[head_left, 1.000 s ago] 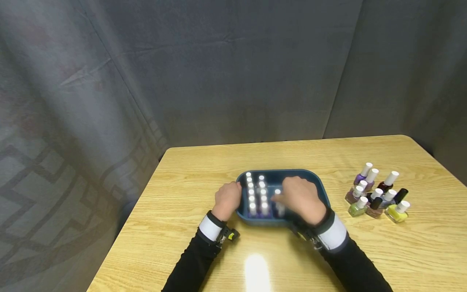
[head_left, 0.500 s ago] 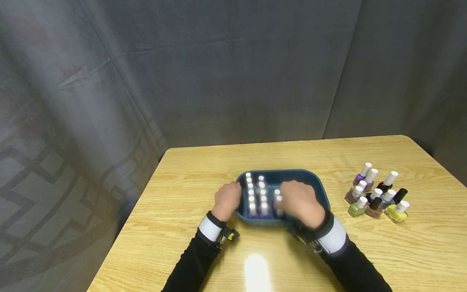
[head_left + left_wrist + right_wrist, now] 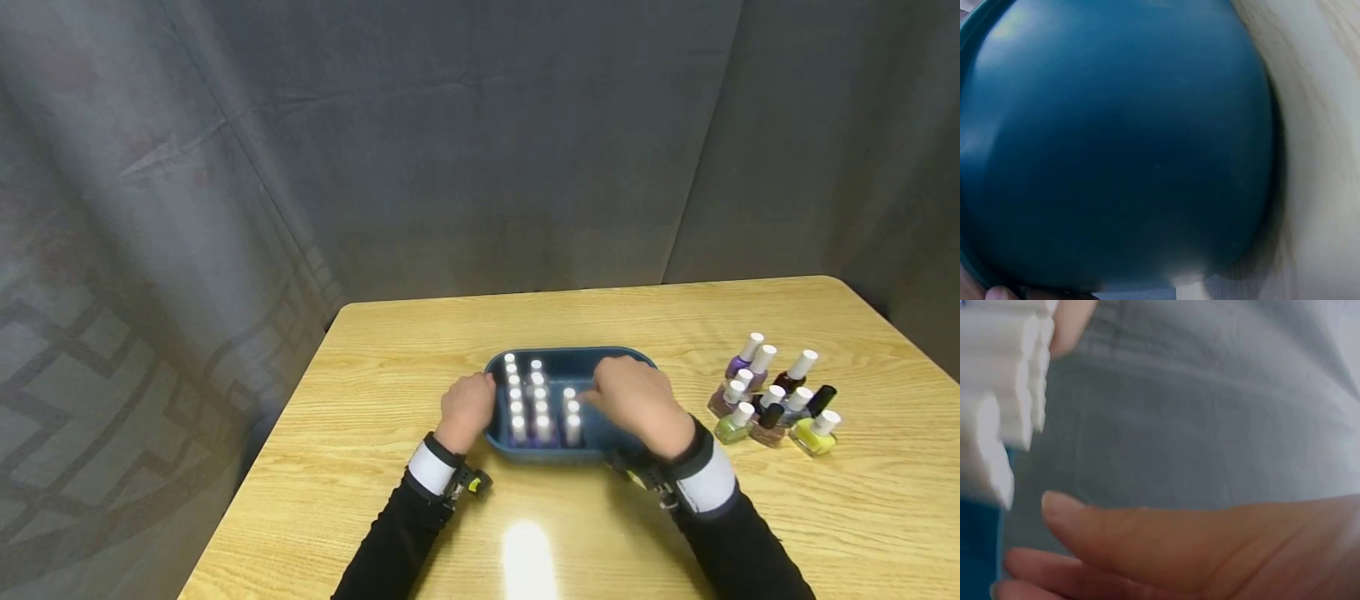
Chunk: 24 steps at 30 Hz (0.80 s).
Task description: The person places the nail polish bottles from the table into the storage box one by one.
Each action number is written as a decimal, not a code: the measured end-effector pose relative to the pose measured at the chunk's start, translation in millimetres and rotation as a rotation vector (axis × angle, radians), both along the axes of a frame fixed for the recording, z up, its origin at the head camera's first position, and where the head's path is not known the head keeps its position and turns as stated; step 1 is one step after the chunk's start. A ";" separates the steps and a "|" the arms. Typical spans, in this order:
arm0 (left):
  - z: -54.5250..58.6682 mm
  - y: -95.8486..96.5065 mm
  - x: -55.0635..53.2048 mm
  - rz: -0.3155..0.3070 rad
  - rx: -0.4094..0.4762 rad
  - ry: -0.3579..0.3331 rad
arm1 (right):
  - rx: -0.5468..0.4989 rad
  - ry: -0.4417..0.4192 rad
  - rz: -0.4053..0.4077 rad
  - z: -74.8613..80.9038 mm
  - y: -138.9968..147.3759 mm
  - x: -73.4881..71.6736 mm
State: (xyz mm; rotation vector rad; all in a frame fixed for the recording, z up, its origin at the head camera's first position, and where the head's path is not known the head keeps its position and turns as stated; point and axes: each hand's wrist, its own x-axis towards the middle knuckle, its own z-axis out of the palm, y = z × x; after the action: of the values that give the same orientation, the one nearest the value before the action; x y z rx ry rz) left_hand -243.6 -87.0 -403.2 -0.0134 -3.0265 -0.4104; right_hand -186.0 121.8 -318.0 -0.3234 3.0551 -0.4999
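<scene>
My left hand (image 3: pixel 468 408) grips the left rim of a dark blue plastic tub (image 3: pixel 540 457). In the left wrist view the tub's outer wall (image 3: pixel 1116 137) fills most of the picture, with a fingertip (image 3: pixel 1000 294) at its rim. White-capped nail polish bottles (image 3: pixel 517 408) stand upright in rows in the tub's left half; a shorter third row (image 3: pixel 572 417) has three. Over the tub's right side is my right hand (image 3: pixel 641 404), holding nothing. The right wrist view shows its thumb (image 3: pixel 1116 534) extended, apart from the white caps (image 3: pixel 991 394).
A loose group of nail polish bottles (image 3: pixel 768 408) stands on the wooden table (image 3: pixel 375 367) to the right of the tub. Among them are a yellow bottle (image 3: pixel 813 435) and a green one (image 3: pixel 733 425). A grey curtain (image 3: pixel 480 167) hangs behind the table.
My right hand has drawn back to the right from the third row, leaving three caps there in plain view. The left hand has stayed on the rim.
</scene>
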 end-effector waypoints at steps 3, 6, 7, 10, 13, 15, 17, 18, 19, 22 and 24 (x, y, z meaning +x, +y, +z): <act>-0.2 0.4 -0.3 -0.001 -0.001 -0.008 | -0.039 0.015 -0.024 7.3 22.0 -2.7; -1.0 0.6 -1.1 -0.004 -0.002 -0.007 | -0.070 0.001 -0.071 14.4 51.3 -5.5; -1.3 0.7 -1.3 -0.003 -0.004 -0.006 | -0.086 -0.012 -0.086 16.5 62.6 -6.2; -2.2 0.0 -2.3 0.008 -0.002 -0.002 | -0.120 -0.005 -0.149 18.6 100.3 -8.0; -2.7 -0.5 -2.9 0.014 -0.002 -0.006 | -0.148 0.050 -0.281 15.8 140.2 -8.1; -3.0 -0.8 -3.4 0.011 -0.002 -0.006 | -0.160 0.092 -0.396 11.4 164.7 -7.7; -3.2 -1.1 -3.4 0.010 -0.003 -0.009 | -0.167 0.118 -0.510 4.8 184.9 -8.2; -3.3 -1.3 -3.4 0.011 -0.001 -0.010 | -0.166 0.118 -0.547 1.4 193.8 -8.6; -3.2 -1.6 -3.3 0.011 -0.001 -0.012 | -0.165 0.111 -0.578 -2.1 201.3 -9.2; -3.0 -2.6 -3.0 0.009 -0.003 -0.013 | -0.136 0.075 -0.613 -12.2 218.4 -12.0; -2.6 -3.2 -2.9 0.007 -0.004 -0.009 | -0.124 0.045 -0.607 -18.3 225.7 -14.5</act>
State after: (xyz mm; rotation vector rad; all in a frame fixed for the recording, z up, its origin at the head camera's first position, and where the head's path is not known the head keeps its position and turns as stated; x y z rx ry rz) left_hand -246.5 -90.2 -405.8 -0.0017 -3.0352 -0.4048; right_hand -200.5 347.5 -336.3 0.6210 3.1281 -0.7032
